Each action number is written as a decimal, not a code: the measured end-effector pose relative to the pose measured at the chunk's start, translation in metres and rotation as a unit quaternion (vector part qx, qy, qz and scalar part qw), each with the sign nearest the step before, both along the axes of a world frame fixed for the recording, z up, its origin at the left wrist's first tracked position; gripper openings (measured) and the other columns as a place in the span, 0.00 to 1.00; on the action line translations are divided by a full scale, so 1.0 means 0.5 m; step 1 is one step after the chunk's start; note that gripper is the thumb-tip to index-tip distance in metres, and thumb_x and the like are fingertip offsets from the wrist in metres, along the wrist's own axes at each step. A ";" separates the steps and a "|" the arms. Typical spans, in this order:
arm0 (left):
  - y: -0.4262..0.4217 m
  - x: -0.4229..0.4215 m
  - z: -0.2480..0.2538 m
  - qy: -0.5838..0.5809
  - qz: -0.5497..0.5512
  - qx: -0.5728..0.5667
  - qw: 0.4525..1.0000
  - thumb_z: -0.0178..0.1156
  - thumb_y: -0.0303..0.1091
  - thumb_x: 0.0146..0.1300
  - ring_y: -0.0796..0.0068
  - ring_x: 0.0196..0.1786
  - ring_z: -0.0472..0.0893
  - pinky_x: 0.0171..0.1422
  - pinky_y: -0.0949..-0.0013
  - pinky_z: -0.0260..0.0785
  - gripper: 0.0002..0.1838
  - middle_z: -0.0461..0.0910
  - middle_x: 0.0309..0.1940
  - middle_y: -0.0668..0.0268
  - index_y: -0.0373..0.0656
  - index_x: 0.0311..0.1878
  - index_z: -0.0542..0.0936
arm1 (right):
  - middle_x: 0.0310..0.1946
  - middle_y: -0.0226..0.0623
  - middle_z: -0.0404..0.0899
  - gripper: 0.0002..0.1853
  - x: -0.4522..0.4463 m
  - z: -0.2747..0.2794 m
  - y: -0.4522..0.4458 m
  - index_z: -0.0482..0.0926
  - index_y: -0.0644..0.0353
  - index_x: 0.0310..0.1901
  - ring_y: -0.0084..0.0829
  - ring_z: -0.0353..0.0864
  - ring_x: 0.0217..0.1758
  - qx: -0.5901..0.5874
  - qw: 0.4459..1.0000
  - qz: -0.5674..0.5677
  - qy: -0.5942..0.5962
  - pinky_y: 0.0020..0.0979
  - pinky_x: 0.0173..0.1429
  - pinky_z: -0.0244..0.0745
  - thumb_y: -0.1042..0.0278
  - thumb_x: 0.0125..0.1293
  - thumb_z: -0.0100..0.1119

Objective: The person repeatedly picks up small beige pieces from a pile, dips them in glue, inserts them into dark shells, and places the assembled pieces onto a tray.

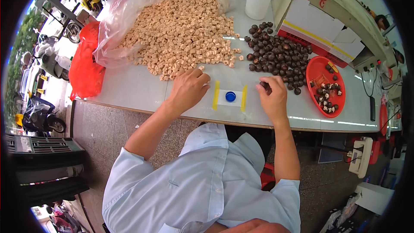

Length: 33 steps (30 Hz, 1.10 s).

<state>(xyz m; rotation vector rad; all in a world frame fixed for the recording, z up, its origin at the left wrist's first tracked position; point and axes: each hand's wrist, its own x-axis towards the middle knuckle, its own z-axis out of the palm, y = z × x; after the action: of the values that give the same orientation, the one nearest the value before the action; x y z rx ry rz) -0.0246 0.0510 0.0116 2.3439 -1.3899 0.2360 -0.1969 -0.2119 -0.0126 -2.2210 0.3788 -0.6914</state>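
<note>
My right hand (274,97) is closed around a dark brown, round, nut-like ball (266,88), which shows between thumb and fingers. On the other side, my left hand (189,88) is curled in a pinch at the front edge of a heap of small beige cube-like pieces (185,26); what its fingertips hold, if anything, I cannot make out. Between the hands lies a blue round cap (230,96) on a white patch (222,99) with yellow tape at both sides. Many more dark balls are heaped (278,51) beyond my right hand.
A red oval tray (309,71) at the right holds dark and whitish broken pieces. Behind stand a white squeeze bottle (259,0) and an opened carton (319,23). Clear plastic sheeting (113,30) surrounds the beige heap, and a red bag (87,62) hangs at the table's left edge.
</note>
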 end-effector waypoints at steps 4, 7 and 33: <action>-0.004 -0.002 -0.004 0.049 0.025 -0.011 0.998 0.76 0.33 0.62 0.58 0.44 0.87 0.52 0.53 0.75 0.11 0.88 0.39 0.65 0.46 0.45 0.85 | 0.49 0.38 0.85 0.18 -0.012 -0.011 0.019 0.85 0.64 0.58 0.28 0.89 0.47 0.153 0.987 0.046 -0.021 0.30 0.52 0.86 0.84 0.68 0.72; -0.008 -0.002 -0.013 0.076 0.039 -0.031 0.996 0.74 0.31 0.62 0.57 0.43 0.88 0.50 0.53 0.76 0.08 0.88 0.37 0.63 0.45 0.42 0.85 | 0.51 0.37 0.86 0.19 -0.026 -0.043 0.021 0.83 0.67 0.61 0.26 0.88 0.50 0.301 0.949 0.094 -0.016 0.28 0.56 0.86 0.84 0.71 0.69; -0.046 -0.014 -0.021 0.041 -0.033 -0.013 0.999 0.73 0.25 0.59 0.54 0.40 0.87 0.47 0.54 0.80 0.10 0.86 0.37 0.59 0.41 0.45 0.89 | 0.55 0.34 0.84 0.18 -0.045 -0.046 0.045 0.83 0.67 0.62 0.23 0.87 0.55 0.370 0.919 0.134 -0.025 0.27 0.61 0.84 0.84 0.72 0.69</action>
<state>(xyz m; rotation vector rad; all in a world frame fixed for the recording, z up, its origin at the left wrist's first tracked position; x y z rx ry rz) -0.0316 0.0279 0.0009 2.2564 -1.4130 0.1363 -0.2192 -0.1897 -0.0355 -1.4889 0.2460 -0.3644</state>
